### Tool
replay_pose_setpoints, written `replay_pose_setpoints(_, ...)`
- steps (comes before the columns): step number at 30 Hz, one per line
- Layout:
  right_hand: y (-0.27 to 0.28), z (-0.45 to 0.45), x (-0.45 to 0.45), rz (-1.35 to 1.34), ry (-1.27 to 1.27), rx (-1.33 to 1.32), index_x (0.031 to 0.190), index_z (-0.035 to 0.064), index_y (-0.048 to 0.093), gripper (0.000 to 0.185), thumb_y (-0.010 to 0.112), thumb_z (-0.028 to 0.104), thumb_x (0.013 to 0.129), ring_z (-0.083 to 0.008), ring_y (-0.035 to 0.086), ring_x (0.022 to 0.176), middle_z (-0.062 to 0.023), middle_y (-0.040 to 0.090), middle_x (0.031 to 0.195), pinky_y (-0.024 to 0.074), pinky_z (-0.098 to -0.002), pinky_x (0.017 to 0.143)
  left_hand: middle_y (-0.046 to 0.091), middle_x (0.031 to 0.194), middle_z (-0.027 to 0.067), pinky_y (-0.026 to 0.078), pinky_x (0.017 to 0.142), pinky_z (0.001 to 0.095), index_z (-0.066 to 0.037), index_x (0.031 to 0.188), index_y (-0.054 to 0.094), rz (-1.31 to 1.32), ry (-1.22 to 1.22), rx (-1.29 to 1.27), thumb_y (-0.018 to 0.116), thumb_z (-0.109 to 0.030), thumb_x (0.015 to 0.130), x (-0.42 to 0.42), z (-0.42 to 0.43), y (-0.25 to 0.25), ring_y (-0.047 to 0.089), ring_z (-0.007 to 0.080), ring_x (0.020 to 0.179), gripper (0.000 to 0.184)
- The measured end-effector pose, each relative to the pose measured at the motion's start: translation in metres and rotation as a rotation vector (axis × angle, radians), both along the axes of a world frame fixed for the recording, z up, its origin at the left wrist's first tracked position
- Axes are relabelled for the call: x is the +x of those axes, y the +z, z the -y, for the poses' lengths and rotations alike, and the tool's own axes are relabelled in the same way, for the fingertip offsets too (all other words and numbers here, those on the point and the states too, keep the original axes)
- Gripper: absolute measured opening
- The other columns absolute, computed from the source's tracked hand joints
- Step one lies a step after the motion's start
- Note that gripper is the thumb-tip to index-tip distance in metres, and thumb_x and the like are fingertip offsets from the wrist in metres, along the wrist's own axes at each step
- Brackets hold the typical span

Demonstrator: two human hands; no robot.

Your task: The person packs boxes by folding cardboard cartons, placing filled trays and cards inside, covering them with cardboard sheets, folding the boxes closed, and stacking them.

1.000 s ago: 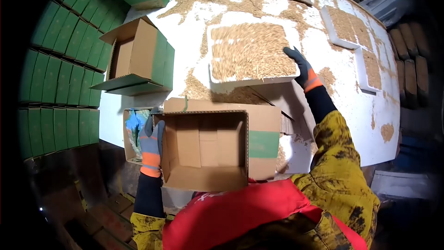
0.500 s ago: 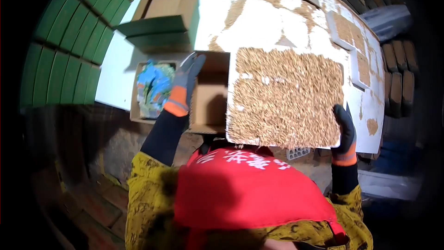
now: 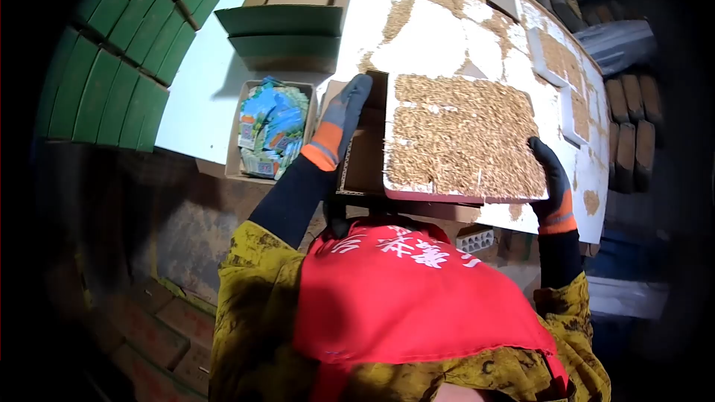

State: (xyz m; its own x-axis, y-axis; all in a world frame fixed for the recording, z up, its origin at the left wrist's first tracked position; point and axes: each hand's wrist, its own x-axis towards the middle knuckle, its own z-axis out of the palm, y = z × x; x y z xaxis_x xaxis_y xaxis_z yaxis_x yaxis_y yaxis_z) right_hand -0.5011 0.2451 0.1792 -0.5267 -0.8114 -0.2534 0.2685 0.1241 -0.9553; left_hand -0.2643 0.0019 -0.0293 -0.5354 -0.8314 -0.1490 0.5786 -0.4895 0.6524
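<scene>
My right hand [image 3: 553, 175], in a dark glove with an orange cuff, grips the right edge of a shallow white tray [image 3: 389, 171]. A layer of brown, husk-like bits [image 3: 465, 138] covers the tray's top. Beneath its left end is an open cardboard box [image 3: 366, 160], mostly hidden by the tray. Along the left wall of this box lies my left hand [image 3: 344, 115], gloved alike, its fingers stretched out and close together; its thumb is hidden. To the left of that hand stands a carton of blue-green printed packets [image 3: 274, 123].
Behind is an open green-and-brown box [image 3: 287, 33]. Stacked green boxes [image 3: 112, 67] line the left. Brown bits are scattered over the white table [image 3: 424, 33], where white slabs [image 3: 555, 59] lie at right. Brown packs [image 3: 633, 119] are stacked beyond the right edge.
The tray's near edge has risen in view, and my right hand has moved up with it. My left hand has shifted right, over the box's left side. The whole view has also shifted.
</scene>
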Motion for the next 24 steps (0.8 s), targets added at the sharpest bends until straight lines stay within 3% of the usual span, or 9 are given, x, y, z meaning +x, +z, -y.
replay_pose_setpoints(7,0.003,0.026,0.028,-0.124,0.036,0.029,0.129,-0.0030,0.045,0.052,0.063,0.017,0.084,-0.0187,0.056,0.105,-0.0104,0.060,0.113,0.0419,-0.0299,0.096,0.046,0.134,0.0125,0.037,0.105,0.0257,0.004,0.134,0.039,-0.334,0.029,0.311,0.040,-0.010,0.098,-0.006,0.004,-0.031,0.048,0.0193,0.121,0.038)
replay_pose_setpoints(9,-0.019,0.030,0.038,-0.033,0.048,0.045,0.133,-0.0016,0.040,0.058,0.065,0.015,0.083,-0.0189,0.056,0.107,-0.0116,0.058,0.116,0.0418,-0.0306,0.097,0.048,0.132,0.0112,0.038,0.103,0.0248,0.003,0.134,0.040,0.043,0.074,-0.228,0.041,-0.014,0.099,-0.007,-0.004,-0.040,0.048,0.0171,0.120,0.039)
replay_pose_setpoints(13,-0.026,0.037,0.034,-0.116,0.154,0.156,0.135,0.0005,0.037,0.062,0.066,0.021,0.084,-0.0170,0.054,0.108,-0.0094,0.057,0.117,0.0421,-0.0300,0.094,0.052,0.129,0.0095,0.041,0.097,0.0259,0.001,0.129,0.047,-0.006,0.174,-0.096,0.047,-0.017,0.097,0.019,0.014,-0.067,0.052,0.0154,0.114,0.037)
replay_pose_setpoints(14,-0.022,0.037,0.029,-0.241,0.249,0.289,0.135,0.0021,0.038,0.063,0.067,0.025,0.084,-0.0170,0.053,0.109,-0.0086,0.055,0.119,0.0420,-0.0299,0.094,0.055,0.125,0.0111,0.041,0.096,0.0282,-0.001,0.127,0.050,0.670,0.223,-0.559,0.049,-0.016,0.095,0.051,0.005,-0.012,0.053,0.0175,0.111,0.035)
replay_pose_setpoints(17,-0.044,0.037,0.009,-0.808,0.507,0.541,0.125,-0.0014,0.049,0.062,0.063,0.043,0.084,-0.0224,0.062,0.093,-0.0146,0.065,0.100,0.0475,-0.0338,0.082,0.058,0.114,0.0114,0.043,0.091,0.0316,-0.001,0.119,0.053,1.006,0.726,-0.667,0.055,-0.008,0.090,0.104,0.004,0.031,0.055,0.0200,0.100,0.030)
replay_pose_setpoints(18,-0.038,0.043,0.012,-0.893,0.574,0.551,0.112,-0.0032,0.056,0.060,0.062,0.049,0.082,-0.0269,0.065,0.084,-0.0175,0.066,0.089,0.0490,-0.0371,0.076,0.058,0.108,0.0121,0.047,0.086,0.0343,-0.003,0.117,0.054,1.146,0.667,-0.313,0.059,-0.011,0.087,0.114,-0.007,0.068,0.057,0.0231,0.094,0.032)
replay_pose_setpoints(19,-0.043,0.049,0.008,-1.105,0.633,0.732,0.096,-0.0019,0.062,0.053,0.062,0.049,0.081,-0.0307,0.065,0.080,-0.0175,0.066,0.085,0.0500,-0.0391,0.072,0.059,0.102,0.0153,0.049,0.079,0.0383,-0.004,0.115,0.056,1.459,0.635,-0.381,0.066,-0.021,0.082,0.135,0.003,0.051,0.059,0.0278,0.088,0.038)
replay_pose_setpoints(20,-0.048,0.053,0.008,-1.244,0.697,0.762,0.088,-0.0005,0.063,0.051,0.061,0.050,0.082,-0.0322,0.065,0.077,-0.0177,0.066,0.082,0.0503,-0.0401,0.070,0.059,0.095,0.0189,0.048,0.077,0.0429,-0.004,0.111,0.058,1.890,0.670,-0.925,0.068,-0.032,0.078,0.169,0.023,0.000,0.059,0.0338,0.084,0.044)
replay_pose_setpoints(24,-0.063,0.053,0.014,-1.545,0.758,0.765,0.077,0.0025,0.063,0.042,0.059,0.044,0.084,-0.0350,0.064,0.072,-0.0184,0.065,0.075,0.0501,-0.0419,0.066,0.061,0.104,0.0195,0.046,0.085,0.0436,-0.005,0.109,0.060,2.117,0.118,-0.789,0.060,-0.041,0.082,0.181,0.019,-0.004,0.058,0.0354,0.100,0.044)
